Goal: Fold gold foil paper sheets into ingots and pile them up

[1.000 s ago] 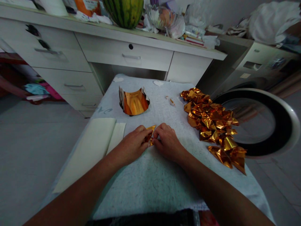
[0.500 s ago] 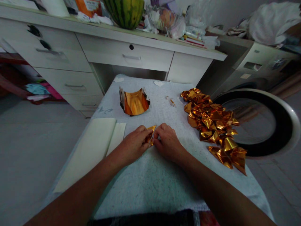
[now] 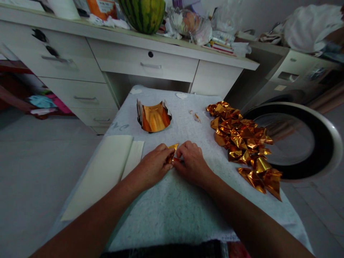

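Note:
Between my hands, at the middle of the cloth-covered table, is a small piece of gold foil (image 3: 174,147). My left hand (image 3: 157,163) has its fingers closed on the foil's left side. From the right, my right hand (image 3: 191,161) pinches the foil's lower edge between thumb and curled fingers. Most of the piece is hidden by the fingers. Beyond my hands stands a curved stack of gold foil sheets (image 3: 155,118). A pile of folded gold foil pieces (image 3: 242,136) lies to the right.
Pale paper sheets (image 3: 102,172) lie at the table's left. Small scraps (image 3: 197,117) sit beyond my right hand. Behind the table, a white counter (image 3: 172,41) carries a watermelon (image 3: 142,14) and bags. A washing machine's open round door (image 3: 333,143) is close to the table's right edge.
My right thumb has shifted slightly down and left along the foil, and more of the foil's lower edge shows at the thumb. My left hand has hardly moved.

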A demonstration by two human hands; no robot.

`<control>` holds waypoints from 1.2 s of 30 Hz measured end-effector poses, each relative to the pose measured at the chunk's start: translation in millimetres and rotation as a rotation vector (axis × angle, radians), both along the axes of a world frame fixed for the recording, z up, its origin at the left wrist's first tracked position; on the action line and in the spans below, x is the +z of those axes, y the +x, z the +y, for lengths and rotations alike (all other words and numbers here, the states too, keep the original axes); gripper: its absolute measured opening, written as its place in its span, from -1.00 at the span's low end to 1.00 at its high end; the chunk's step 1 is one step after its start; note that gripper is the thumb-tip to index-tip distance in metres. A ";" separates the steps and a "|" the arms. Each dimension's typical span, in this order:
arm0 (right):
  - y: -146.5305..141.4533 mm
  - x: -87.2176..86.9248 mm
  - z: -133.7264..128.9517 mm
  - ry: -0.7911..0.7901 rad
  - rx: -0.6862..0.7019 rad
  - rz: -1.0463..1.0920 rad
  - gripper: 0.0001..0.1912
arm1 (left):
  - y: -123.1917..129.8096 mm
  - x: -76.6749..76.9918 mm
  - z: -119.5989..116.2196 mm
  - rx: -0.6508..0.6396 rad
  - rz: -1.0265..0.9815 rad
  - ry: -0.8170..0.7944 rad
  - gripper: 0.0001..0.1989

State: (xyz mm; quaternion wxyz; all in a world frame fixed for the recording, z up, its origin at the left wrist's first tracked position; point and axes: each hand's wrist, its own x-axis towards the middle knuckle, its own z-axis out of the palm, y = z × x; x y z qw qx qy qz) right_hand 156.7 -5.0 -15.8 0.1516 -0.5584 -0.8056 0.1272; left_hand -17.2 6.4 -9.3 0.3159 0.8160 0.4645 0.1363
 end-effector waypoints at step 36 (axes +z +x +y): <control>8.6 4.8 25.9 -0.034 0.005 0.085 -0.76 | -2.4 -3.7 -4.0 -0.035 -0.044 0.060 -0.56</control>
